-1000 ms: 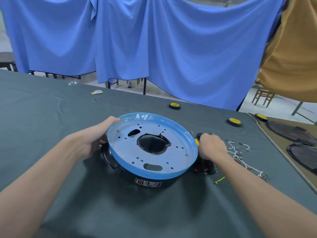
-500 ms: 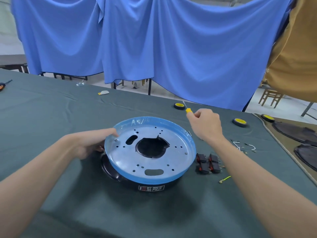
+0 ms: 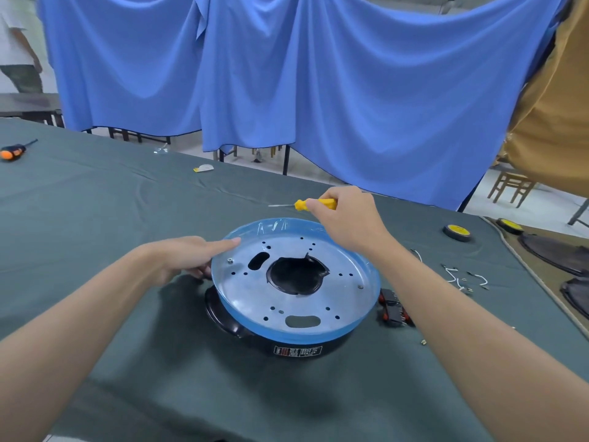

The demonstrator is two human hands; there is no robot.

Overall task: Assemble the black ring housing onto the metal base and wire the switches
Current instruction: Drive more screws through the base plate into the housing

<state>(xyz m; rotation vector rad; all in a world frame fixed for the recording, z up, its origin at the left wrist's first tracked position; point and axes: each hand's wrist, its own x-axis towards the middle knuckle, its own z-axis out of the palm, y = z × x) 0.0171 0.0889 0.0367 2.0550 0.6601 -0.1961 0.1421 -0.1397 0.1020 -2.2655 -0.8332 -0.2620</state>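
Observation:
A round metal base (image 3: pixel 344 301) with a blue film rim and a central hole lies on top of the black ring housing (image 3: pixel 229 320) at the table's middle. My left hand (image 3: pixel 191 260) rests against the base's left rim, fingers extended. My right hand (image 3: pixel 347 218) is raised over the base's far rim, shut on a yellow-handled screwdriver (image 3: pixel 302 204) whose shaft points left. Black and red switches (image 3: pixel 393 309) lie right of the base, partly hidden by my right forearm. White wires (image 3: pixel 462 275) lie further right.
The table wears a dark green cloth (image 3: pixel 95 218). Yellow-and-black wheels (image 3: pixel 456 232) sit at the far right, dark plates (image 3: pixel 557 253) beyond them. An orange-handled screwdriver (image 3: pixel 14 151) lies far left. A small white scrap (image 3: pixel 204 168) lies at the back. Blue curtains hang behind.
My right hand has lifted the yellow screwdriver from beside the switches and carried it up over the base's far rim. My left hand has stayed at the left rim.

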